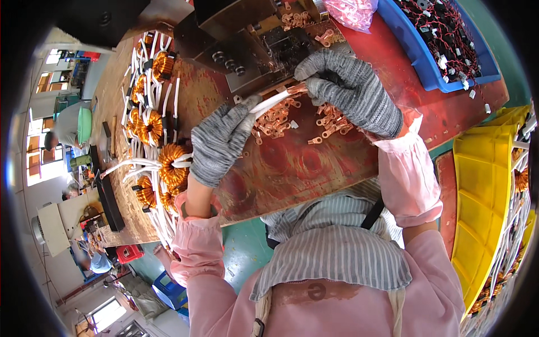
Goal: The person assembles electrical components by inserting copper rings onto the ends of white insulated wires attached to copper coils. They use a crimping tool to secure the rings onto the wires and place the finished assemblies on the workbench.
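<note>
In grey knitted gloves, both of my hands work just in front of a dark metal press (247,50). My left hand (220,143) is closed round a white-sleeved wire (272,103) that slants up to the right. Bare copper strands (296,89) stick out of its far end. The fingers of my right hand (356,90) pinch at the tip of those strands; whether a lug is also between them is hidden. Below the wire, loose copper ring lugs (275,122) lie heaped on the worn red tabletop (303,163).
Copper-wound coils (151,128) with white leads line the table's left side. A blue bin (412,59) of red-black wires and a pink plastic bag (351,12) stand at the back right. A yellow crate (480,208) holding more coils is at my right.
</note>
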{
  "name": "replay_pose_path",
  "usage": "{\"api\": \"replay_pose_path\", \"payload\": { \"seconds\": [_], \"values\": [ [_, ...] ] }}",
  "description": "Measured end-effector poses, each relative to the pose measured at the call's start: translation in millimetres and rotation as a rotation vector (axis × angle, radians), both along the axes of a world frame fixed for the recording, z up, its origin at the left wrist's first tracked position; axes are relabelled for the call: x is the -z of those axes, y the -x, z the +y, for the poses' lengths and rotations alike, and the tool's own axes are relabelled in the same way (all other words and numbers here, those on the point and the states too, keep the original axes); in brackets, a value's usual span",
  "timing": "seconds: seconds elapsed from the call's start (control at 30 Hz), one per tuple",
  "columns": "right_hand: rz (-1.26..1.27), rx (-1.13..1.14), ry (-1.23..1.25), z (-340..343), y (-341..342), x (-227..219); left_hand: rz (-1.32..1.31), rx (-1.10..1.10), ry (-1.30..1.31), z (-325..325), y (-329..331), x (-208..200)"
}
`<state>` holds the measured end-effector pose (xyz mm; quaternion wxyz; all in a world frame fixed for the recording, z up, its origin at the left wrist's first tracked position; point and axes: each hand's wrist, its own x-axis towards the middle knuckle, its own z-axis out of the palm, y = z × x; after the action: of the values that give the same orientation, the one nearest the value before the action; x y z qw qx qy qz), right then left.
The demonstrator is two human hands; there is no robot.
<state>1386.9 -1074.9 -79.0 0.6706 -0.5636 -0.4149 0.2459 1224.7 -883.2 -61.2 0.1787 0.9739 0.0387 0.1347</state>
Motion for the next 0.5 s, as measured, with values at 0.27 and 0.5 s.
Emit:
{"api": "replay_pose_path", "payload": {
  "seconds": [0.27,0.5],
  "values": [
    [0.059,-0.099,0.073,-5,16,12,-0.048,0.018,-0.165,-11,4,13],
    [0.22,-0.024,0.079,-3,19,19,-0.093,-0.081,-0.329,15,44,-9]
  ]
}}
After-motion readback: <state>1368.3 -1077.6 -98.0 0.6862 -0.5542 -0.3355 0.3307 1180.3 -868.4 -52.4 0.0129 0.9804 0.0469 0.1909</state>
